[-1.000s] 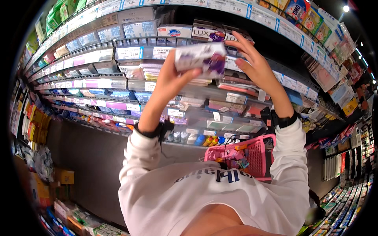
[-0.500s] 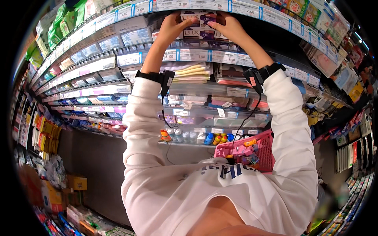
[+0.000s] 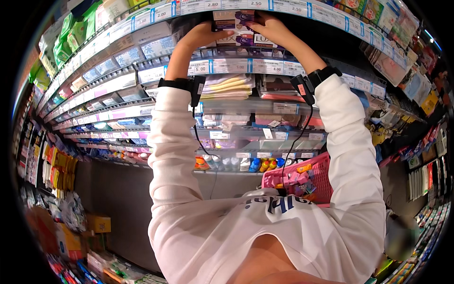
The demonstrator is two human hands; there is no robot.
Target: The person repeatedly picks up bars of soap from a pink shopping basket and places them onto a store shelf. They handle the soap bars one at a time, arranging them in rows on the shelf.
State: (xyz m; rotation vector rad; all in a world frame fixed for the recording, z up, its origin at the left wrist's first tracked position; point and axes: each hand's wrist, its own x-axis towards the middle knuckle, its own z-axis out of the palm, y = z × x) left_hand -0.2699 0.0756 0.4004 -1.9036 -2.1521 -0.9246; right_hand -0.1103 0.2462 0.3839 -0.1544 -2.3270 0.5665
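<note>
Both my hands reach into a shelf bay under the top price rail, around a small stack of purple-and-white soap boxes [image 3: 233, 38]. My left hand [image 3: 201, 35] is at the stack's left side, its thumb lying across the front and its other fingers mostly hidden. My right hand [image 3: 273, 31] grips the right end of the upper soap box [image 3: 227, 22], thumb on its front, fingertips out of sight behind. Another soap box [image 3: 263, 40] sits under the right hand. Both wrists wear black straps with small cabled devices.
Below the bay runs a price rail [image 3: 227, 65], with folded towels [image 3: 229, 87] underneath. A pink basket [image 3: 323, 175] holding small packages stands at lower right. Bottles [image 3: 255, 164] line the bottom shelf. Cardboard boxes [image 3: 98, 223] lie at lower left. Hanging packets [image 3: 388, 71] jut out at right.
My left thumb has slid lower on the front of the stack, while my right thumb has moved up onto the upper soap box. The view has shifted slightly.
</note>
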